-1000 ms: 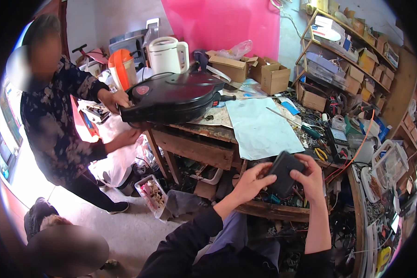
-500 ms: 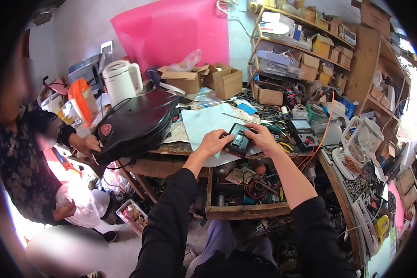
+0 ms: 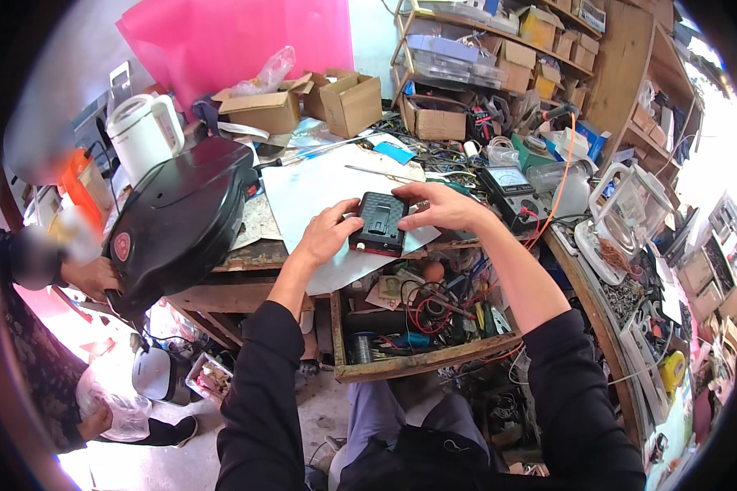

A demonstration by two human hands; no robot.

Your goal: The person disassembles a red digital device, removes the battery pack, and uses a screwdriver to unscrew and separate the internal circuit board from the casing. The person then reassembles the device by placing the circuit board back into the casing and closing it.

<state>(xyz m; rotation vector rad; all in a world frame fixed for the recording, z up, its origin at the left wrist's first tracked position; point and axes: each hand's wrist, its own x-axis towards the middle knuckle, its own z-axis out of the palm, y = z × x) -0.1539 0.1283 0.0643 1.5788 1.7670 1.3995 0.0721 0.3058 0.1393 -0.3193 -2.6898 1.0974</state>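
A small black box-shaped device [image 3: 382, 223] with a clip on its upper face and a red lower edge is held between both hands over a pale sheet [image 3: 307, 188] on the workbench. My left hand [image 3: 327, 235] grips its left side, thumb at the edge. On the other side, my right hand [image 3: 440, 208] curls its fingers around the upper right corner, with the thumb against the right edge. Beyond the device, a thin metal rod-like tool [image 3: 381, 173] lies on the sheet. The device's underside is hidden.
An open wooden drawer [image 3: 426, 365] full of wires and tools sits below the bench edge. A large black lidded appliance [image 3: 184, 213] stands left, with another person's hand [image 3: 90, 277] on it. An analog multimeter [image 3: 512, 190] and an orange cable [image 3: 567, 168] are at right.
The device was tilted, with both thumbs over its face; now it sits squarer, clip face showing, thumbs at its edges. The view has shifted, so the bench appears farther left and higher.
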